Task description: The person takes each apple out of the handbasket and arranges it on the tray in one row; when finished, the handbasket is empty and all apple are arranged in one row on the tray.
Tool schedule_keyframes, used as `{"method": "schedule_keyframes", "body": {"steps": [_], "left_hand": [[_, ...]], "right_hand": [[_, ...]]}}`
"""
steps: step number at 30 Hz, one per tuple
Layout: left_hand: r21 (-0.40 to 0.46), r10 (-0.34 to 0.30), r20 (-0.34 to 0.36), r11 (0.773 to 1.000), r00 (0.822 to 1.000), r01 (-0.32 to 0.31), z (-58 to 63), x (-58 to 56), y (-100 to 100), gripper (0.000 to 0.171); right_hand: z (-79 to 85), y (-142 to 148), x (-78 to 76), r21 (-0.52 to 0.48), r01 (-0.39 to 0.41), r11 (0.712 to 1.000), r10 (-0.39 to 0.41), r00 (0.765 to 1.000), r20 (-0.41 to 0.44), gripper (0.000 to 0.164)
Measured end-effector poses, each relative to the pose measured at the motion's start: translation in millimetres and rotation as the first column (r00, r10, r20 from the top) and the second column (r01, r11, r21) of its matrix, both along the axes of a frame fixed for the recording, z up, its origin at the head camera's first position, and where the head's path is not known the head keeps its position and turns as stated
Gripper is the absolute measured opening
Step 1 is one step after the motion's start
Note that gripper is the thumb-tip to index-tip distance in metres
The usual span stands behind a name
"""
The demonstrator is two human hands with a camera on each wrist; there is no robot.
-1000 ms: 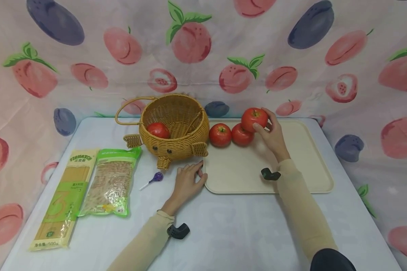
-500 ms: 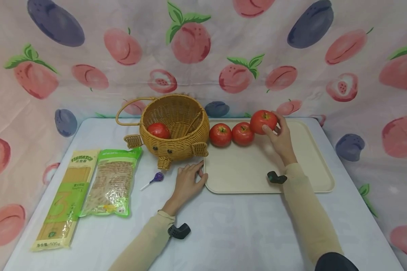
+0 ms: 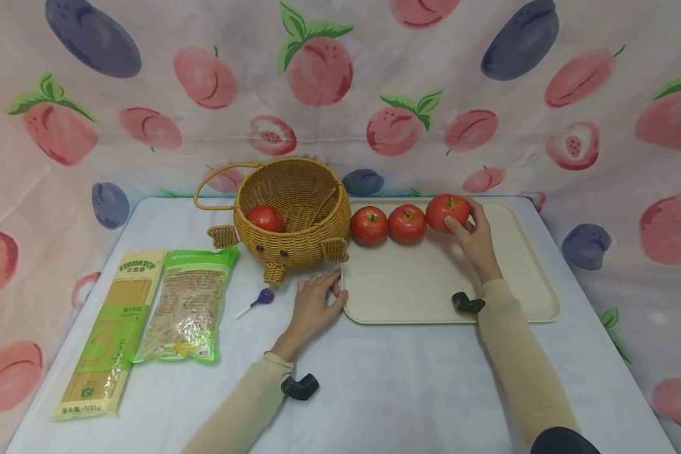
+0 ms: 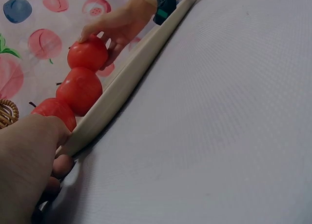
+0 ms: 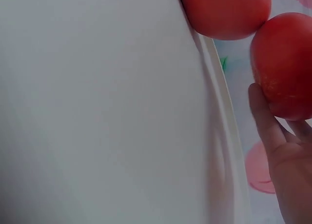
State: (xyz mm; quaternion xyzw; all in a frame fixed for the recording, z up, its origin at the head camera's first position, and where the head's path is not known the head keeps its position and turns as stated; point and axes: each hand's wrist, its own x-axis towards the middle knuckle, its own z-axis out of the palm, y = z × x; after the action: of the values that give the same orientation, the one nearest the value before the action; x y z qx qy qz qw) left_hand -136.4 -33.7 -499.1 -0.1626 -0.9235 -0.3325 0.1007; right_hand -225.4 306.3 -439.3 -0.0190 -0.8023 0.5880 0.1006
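Observation:
My right hand [image 3: 478,243] holds a red apple [image 3: 446,212] between thumb and fingers near the tray's back rim. The same apple [image 5: 285,65] fills the upper right of the right wrist view, right up against its neighbour. To its left, a middle apple [image 3: 407,224] and another apple [image 3: 369,226] continue a row on the beige tray [image 3: 408,290]. My left hand [image 3: 312,306] rests on the table with relaxed fingers touching the tray's left edge. In the left wrist view, the row shows beyond my left hand [image 4: 24,160], which partly covers the nearest apple.
A wicker animal-shaped basket [image 3: 295,249] with one red apple [image 3: 265,219] inside stands left of the tray. In front of it lies a purple lollipop [image 3: 264,296]. Farther left are a green-edged plastic food bag [image 3: 187,309] and a spaghetti packet [image 3: 110,334].
My right hand has carried its apple rightward from above the middle apple and lowered it beside that one. My left hand stays at the tray's edge.

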Motion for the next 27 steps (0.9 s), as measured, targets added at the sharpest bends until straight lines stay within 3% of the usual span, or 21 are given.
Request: {"method": "schedule_keyframes", "body": {"steps": [5, 12, 20, 27], "left_hand": [[0.002, 0.0, 0.005, 1.0, 1.0, 0.0, 0.3, 0.2, 0, 0.045], [0.004, 0.001, 0.0, 1.0, 1.0, -0.001, 0.3, 0.2, 1, 0.045], [0.014, 0.0, -0.007, 1.0, 1.0, 0.0, 1.8, 1.0, 0, 0.045], [0.002, -0.002, 0.008, 1.0, 1.0, 0.002, 1.1, 0.0, 0, 0.045]], "right_hand": [[-15.8, 10, -6.4, -0.024, 0.002, 1.0, -0.001, 0.999, 0.047, 0.068], [-30.2, 17, -8.3, 0.038, 0.011, 0.999, -0.013, 0.998, 0.065, 0.065], [-33.2, 19, -9.2, 0.028, 0.001, 1.0, -0.006, 0.986, 0.165, 0.069], [-33.3, 19, -7.0, 0.038, 0.003, 0.999, -0.01, 0.98, 0.201, 0.071]]}}
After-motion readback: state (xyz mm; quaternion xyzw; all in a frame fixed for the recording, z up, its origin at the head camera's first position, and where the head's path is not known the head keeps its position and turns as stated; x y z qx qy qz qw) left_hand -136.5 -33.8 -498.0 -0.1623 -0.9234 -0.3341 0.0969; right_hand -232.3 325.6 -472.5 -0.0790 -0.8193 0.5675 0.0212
